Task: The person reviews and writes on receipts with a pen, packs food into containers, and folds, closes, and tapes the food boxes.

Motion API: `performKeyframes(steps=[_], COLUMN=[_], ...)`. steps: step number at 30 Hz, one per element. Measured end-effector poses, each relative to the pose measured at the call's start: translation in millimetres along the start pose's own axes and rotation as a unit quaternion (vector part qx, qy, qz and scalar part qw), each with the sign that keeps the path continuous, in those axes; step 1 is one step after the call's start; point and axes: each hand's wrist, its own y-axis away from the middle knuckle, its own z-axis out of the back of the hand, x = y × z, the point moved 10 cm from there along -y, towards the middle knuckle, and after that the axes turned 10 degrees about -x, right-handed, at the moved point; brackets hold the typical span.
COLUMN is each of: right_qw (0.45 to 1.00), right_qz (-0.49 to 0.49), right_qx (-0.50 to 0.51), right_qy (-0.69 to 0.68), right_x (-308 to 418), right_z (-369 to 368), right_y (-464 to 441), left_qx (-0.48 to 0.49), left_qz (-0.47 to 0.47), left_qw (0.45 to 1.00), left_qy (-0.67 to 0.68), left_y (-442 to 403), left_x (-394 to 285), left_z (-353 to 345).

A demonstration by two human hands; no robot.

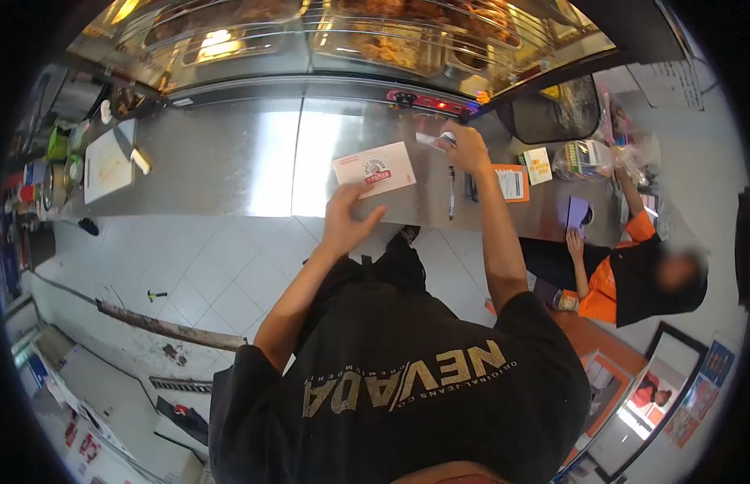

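Note:
A pale cardboard box (388,165) with a red and dark printed logo lies flat on the steel counter (221,161). The fingers of my left hand (348,222) rest at its near left edge, with the thumb spread apart. My right hand (467,148) is closed on a small white item (430,140) over the counter, right of the box. What this white item is cannot be made out. Below my right hand a pen (451,194) lies on the counter, beside a dark object partly behind my forearm.
A white cutting board (110,161) with a knife (130,150) is at the far left. Behind the counter stands a glass food display (375,48). An orange card (511,183) and bagged packets (583,159) lie right, near a co-worker (625,278) handling a purple item (577,213).

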Motion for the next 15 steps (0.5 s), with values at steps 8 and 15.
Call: performKeyframes(steps=[8, 15], right_qw=[0.931, 0.939], right_qz=[-0.139, -0.229], right_qx=[-0.014, -0.237], right_qy=[-0.338, -0.096], right_x=[45, -43], right_z=[-115, 29], right_y=[24, 112], left_qx=[0.057, 0.066], left_qz=[0.223, 0.046], left_qw=[0.97, 0.985], left_qy=[0.083, -0.152], left_y=[-65, -81], left_x=[96, 76], left_z=[-23, -47])
